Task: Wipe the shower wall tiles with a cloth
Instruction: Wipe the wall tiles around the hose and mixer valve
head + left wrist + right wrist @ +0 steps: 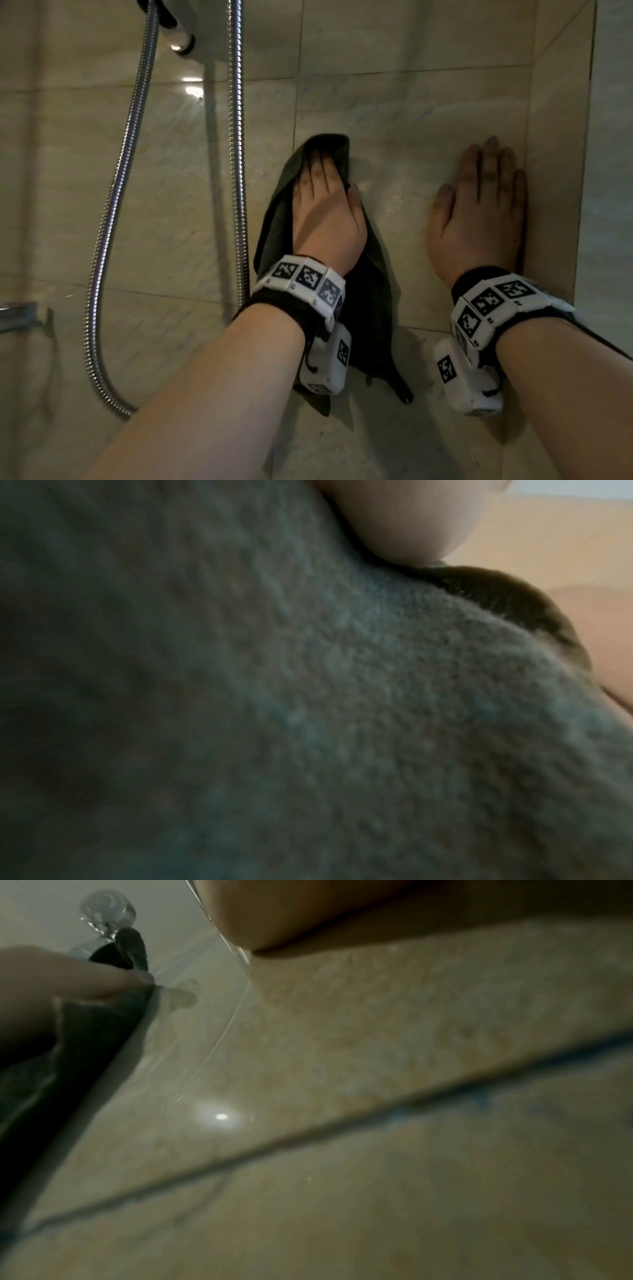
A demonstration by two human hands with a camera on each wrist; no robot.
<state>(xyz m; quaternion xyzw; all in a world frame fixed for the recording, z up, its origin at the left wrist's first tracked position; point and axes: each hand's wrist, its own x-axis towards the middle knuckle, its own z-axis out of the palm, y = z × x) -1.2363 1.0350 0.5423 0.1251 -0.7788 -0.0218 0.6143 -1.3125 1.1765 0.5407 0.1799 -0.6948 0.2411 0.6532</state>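
A dark green cloth (274, 219) lies flat against the beige shower wall tiles (411, 113). My left hand (325, 185) presses it to the wall with straight fingers, and the cloth's top edge folds over the fingertips. Its lower end hangs down past my wrist. In the left wrist view the cloth (308, 696) fills nearly the whole picture, with a bit of my hand (394, 520) on it. My right hand (483, 185) lies flat and bare on the tile beside the wall corner, holding nothing. The right wrist view shows tile (377, 1042), a grout line and the cloth (85, 1047) at the left.
A metal shower hose (236, 137) hangs just left of the cloth and loops down at the left (102, 240). A chrome fitting (178, 37) sits at the top and a chrome bracket (20, 308) at the left edge. The wall corner (529, 164) runs just right of my right hand.
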